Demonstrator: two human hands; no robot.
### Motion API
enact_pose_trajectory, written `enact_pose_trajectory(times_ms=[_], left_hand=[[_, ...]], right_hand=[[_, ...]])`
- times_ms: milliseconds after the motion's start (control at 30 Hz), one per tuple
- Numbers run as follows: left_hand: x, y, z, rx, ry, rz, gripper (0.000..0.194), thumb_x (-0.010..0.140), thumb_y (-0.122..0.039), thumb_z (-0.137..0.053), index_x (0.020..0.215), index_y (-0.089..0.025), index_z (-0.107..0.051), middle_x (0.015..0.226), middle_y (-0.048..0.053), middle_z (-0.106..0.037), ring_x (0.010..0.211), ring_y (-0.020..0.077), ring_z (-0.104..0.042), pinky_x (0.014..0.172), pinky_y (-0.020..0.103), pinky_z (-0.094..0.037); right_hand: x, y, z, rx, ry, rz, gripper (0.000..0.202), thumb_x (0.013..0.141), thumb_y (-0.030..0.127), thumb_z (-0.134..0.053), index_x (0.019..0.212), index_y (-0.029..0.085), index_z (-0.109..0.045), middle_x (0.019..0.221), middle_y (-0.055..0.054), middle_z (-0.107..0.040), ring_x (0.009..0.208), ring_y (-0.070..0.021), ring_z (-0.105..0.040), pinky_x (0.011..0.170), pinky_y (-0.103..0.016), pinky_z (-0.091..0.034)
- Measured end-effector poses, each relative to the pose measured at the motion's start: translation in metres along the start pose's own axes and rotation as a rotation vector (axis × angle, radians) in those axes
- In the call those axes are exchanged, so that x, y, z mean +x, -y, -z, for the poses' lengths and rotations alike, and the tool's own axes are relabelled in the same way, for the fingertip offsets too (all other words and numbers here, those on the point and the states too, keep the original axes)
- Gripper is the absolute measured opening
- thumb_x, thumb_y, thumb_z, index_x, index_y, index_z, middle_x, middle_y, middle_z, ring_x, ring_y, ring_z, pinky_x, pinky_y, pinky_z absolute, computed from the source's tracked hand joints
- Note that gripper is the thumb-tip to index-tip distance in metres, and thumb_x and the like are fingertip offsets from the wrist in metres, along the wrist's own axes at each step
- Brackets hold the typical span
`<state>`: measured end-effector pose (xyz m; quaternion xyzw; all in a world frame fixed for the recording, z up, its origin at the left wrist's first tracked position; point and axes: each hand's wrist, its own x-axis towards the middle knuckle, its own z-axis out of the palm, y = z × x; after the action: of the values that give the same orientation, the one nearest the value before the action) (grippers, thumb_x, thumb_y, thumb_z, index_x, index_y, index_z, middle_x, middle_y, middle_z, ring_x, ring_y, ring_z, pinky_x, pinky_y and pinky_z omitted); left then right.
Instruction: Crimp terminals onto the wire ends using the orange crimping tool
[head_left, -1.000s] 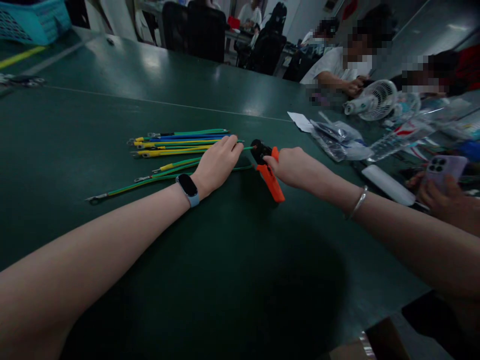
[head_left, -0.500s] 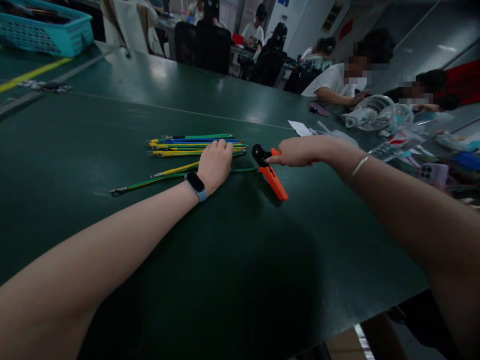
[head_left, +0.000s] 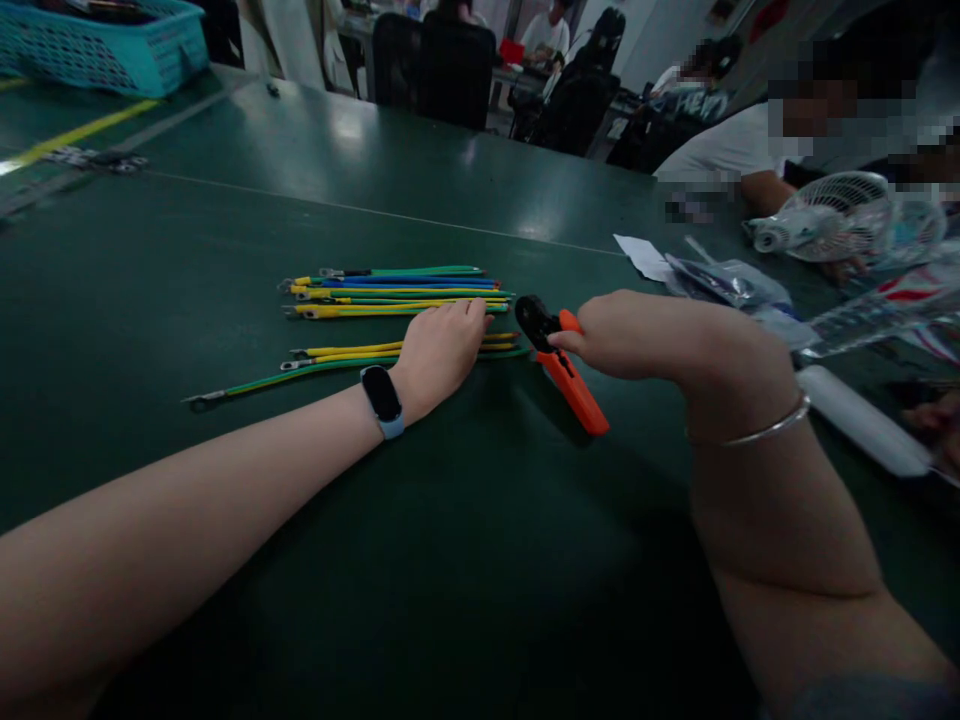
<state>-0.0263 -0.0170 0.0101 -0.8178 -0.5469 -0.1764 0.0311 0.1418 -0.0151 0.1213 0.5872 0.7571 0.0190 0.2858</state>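
I have right grip (head_left: 630, 335) round the pliers (head_left: 576, 393), likely to aim them at the wires (head_left: 397, 293); left grip (head_left: 441, 352) hidden, cannot tell.

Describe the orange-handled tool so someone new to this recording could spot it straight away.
On the dark green table, find the coloured wires laid out near the middle, then look just past their right-hand ends. There the person's right hand grips the orange-handled tool, one handle slanting down to the right. Its dark head and thick, bright orange handles set it apart from the thin wires.
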Motion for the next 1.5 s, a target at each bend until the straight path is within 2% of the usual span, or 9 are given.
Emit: enact_pose_trajectory(times_ms=[133,233,367,500,667,933,1100,1233,1500], left_hand=[[0.003,0.001,-0.001,0.029,-0.002,0.036,0.025,0.107,-0.030,-0.038,0.113,-0.015,-0.058,0.103,0.010,-0.069,0.087,0.0219,-0.069,0.062,0.028,-0.044],[0.005,0.004,-0.003,0.082,-0.029,0.035,0.028,0.107,-0.032,-0.038,0.111,-0.014,-0.059,0.107,0.011,-0.066,0.088,0.0223,-0.068,0.061,0.029,-0.043],[0.006,0.009,-0.005,0.143,-0.062,-0.016,0.029,0.106,-0.028,-0.038,0.106,-0.012,-0.062,0.105,0.013,-0.065,0.098,0.0259,-0.062,0.075,0.034,-0.047],[0.004,0.013,-0.005,0.146,-0.076,-0.032,0.025,0.103,-0.020,-0.040,0.109,-0.013,-0.064,0.113,0.014,-0.064,0.105,0.0278,-0.057,0.086,0.039,-0.047],[0.002,0.019,-0.003,0.105,-0.032,-0.004,0.028,0.102,-0.018,-0.038,0.115,-0.016,-0.063,0.116,0.012,-0.065,0.104,0.0259,-0.056,0.088,0.040,-0.048],[0.007,0.028,0.000,0.007,0.038,0.053,0.021,0.101,-0.025,-0.050,0.111,-0.018,-0.067,0.110,0.009,-0.066,0.100,0.0237,-0.058,0.087,0.038,-0.046],[0.004,0.026,0.000,0.097,-0.007,-0.029,0.021,0.103,-0.022,-0.045,0.105,-0.017,-0.066,0.105,0.010,-0.065,0.097,0.0244,-0.058,0.085,0.040,-0.046],[0.000,0.024,-0.002,0.030,-0.066,-0.068,0.015,0.101,-0.015,-0.046,0.108,-0.015,-0.060,0.111,0.010,-0.060,0.088,0.0201,-0.059,0.079,0.034,-0.050],[-0.006,0.015,0.001,-0.076,-0.034,-0.044,0.019,0.095,-0.005,-0.044,0.110,-0.014,-0.053,0.114,0.011,-0.055,0.086,0.0186,-0.058,0.076,0.033,-0.055]], right_hand=[[-0.003,-0.003,0.003,0.029,0.038,0.003,0.054,0.100,0.050,-0.037,0.103,0.013,-0.076,0.086,-0.015,-0.074,0.081,-0.0274,-0.070,0.067,-0.035,-0.047],[0.000,-0.011,0.003,0.045,0.056,0.016,0.055,0.100,0.051,-0.036,0.101,0.013,-0.076,0.084,-0.013,-0.073,0.079,-0.0260,-0.069,0.066,-0.034,-0.047],[0.007,-0.019,-0.002,0.028,0.019,0.095,0.056,0.099,0.053,-0.034,0.097,0.015,-0.076,0.076,-0.010,-0.071,0.072,-0.0231,-0.068,0.062,-0.032,-0.046],[0.017,-0.025,-0.012,0.054,-0.066,0.119,0.058,0.096,0.060,-0.038,0.100,0.017,-0.076,0.078,-0.010,-0.071,0.081,-0.0263,-0.069,0.067,-0.034,-0.047],[0.024,-0.028,-0.017,0.156,-0.070,0.122,0.054,0.092,0.063,-0.047,0.100,0.017,-0.076,0.080,-0.013,-0.070,0.089,-0.0321,-0.068,0.071,-0.038,-0.047],[0.024,-0.031,-0.022,0.205,-0.161,0.149,0.061,0.090,0.069,-0.044,0.097,0.017,-0.076,0.075,-0.012,-0.068,0.082,-0.0310,-0.068,0.065,-0.037,-0.046],[0.014,-0.021,-0.010,0.186,-0.043,0.045,0.052,0.093,0.059,-0.049,0.097,0.015,-0.077,0.074,-0.013,-0.068,0.080,-0.0296,-0.068,0.068,-0.037,-0.046],[0.002,-0.016,0.001,0.136,0.019,0.022,0.049,0.097,0.048,-0.044,0.102,0.012,-0.077,0.074,-0.012,-0.070,0.071,-0.0249,-0.067,0.065,-0.034,-0.046],[-0.004,-0.017,0.007,0.180,0.050,0.044,0.051,0.099,0.048,-0.041,0.102,0.011,-0.077,0.079,-0.013,-0.073,0.066,-0.0200,-0.065,0.062,-0.030,-0.045]])
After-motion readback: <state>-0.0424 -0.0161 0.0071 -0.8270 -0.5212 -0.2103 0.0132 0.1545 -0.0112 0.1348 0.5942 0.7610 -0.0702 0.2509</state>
